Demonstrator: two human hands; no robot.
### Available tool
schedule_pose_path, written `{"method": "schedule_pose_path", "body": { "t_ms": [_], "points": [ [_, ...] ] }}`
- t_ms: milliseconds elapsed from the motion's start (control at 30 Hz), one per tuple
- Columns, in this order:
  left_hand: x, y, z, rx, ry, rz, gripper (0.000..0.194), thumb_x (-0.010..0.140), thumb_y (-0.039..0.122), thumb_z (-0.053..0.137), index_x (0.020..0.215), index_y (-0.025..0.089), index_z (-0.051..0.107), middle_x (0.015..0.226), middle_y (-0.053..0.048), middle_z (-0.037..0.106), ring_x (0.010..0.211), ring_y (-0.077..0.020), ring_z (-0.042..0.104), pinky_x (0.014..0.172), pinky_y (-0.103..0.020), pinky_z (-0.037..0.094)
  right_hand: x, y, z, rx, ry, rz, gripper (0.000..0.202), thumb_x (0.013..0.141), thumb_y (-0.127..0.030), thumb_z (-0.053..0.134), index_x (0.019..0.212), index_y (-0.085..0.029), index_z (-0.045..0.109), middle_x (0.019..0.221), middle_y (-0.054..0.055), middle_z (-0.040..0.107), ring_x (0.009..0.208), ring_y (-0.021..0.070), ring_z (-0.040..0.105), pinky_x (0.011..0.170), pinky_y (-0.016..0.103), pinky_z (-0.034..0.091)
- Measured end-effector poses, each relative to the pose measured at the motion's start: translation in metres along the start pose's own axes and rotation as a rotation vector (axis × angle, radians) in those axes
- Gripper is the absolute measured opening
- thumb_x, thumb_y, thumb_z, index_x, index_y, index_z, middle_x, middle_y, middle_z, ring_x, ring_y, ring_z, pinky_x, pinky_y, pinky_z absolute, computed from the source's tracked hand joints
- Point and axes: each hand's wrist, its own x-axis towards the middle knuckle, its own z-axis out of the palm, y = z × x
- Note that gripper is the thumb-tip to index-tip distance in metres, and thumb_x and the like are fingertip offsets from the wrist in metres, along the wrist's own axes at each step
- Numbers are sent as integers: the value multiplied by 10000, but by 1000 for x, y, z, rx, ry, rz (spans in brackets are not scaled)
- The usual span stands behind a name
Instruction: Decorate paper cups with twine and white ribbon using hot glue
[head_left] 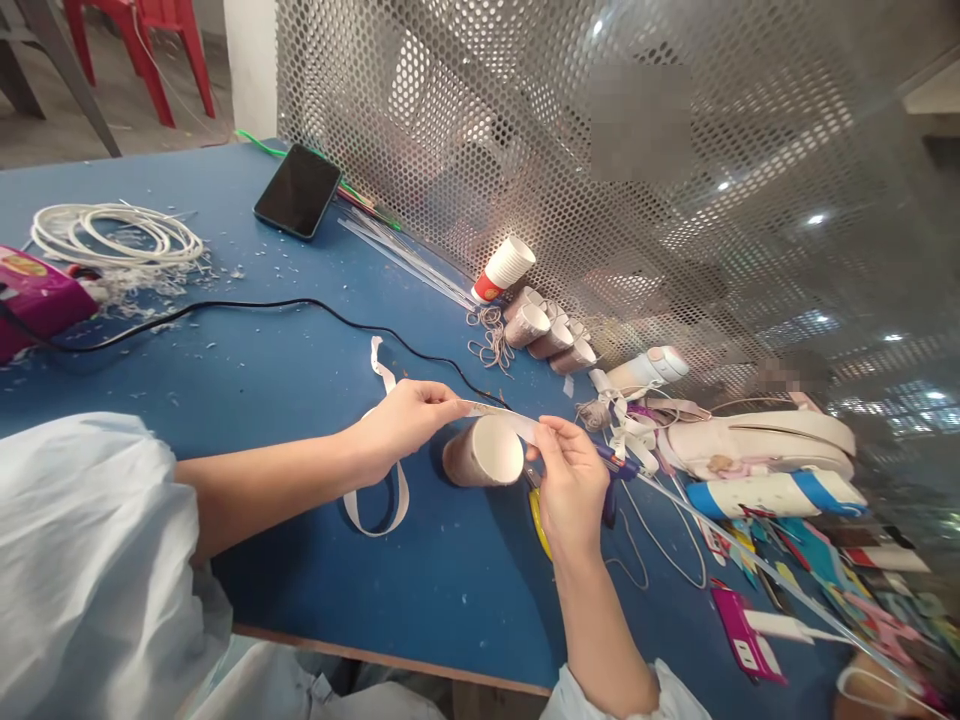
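Note:
A white ribbon point(508, 418) is stretched between my two hands, just above a cup. My left hand point(401, 425) pinches one part of it, and the loose length curls down to the table on the left. The other end is held between the thumb and fingers of my right hand point(568, 478). Below the ribbon stands the cup point(469, 457), brownish outside and white inside, its mouth facing me. Yellow-handled scissors point(538, 520) lie partly hidden by my right hand. Behind that hand is a blue glue gun point(616, 465).
Several wrapped cups point(551, 335) and a stack of paper cups point(510, 262) stand along the perforated metal panel point(450, 120). A black cable point(300, 302) crosses the blue table point(247, 370). A phone point(300, 190) and coiled white cord point(112, 235) lie at the back left.

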Motion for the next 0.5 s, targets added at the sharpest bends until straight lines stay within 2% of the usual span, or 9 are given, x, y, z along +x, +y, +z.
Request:
{"method": "schedule_pose_path", "body": {
  "t_ms": [200, 367, 500],
  "points": [
    [-1, 1, 2, -229, -11, -39, 233, 740, 289, 649, 604, 176, 496, 521, 73, 261, 470, -67, 191, 442, -239, 127, -2, 3, 3, 63, -12, -23, 218, 803, -325, 734, 985, -219, 676, 711, -27, 621, 623, 114, 568, 643, 264, 449],
    [2, -1, 2, -382, 18, -32, 176, 713, 250, 636, 608, 150, 538, 632, 23, 444, 505, -62, 298, 449, -220, 208, -2, 6, 6, 115, -12, -26, 170, 795, -318, 730, 927, -213, 704, 698, -20, 629, 630, 123, 561, 662, 287, 454],
    [1, 0, 4, -451, 46, -27, 110, 718, 224, 621, 663, 134, 589, 667, 18, 471, 506, -56, 339, 448, -204, 258, 0, 5, 8, 172, -33, -8, 144, 776, -309, 732, 879, -209, 718, 726, -6, 643, 652, 131, 568, 674, 295, 461]
  ]
}}
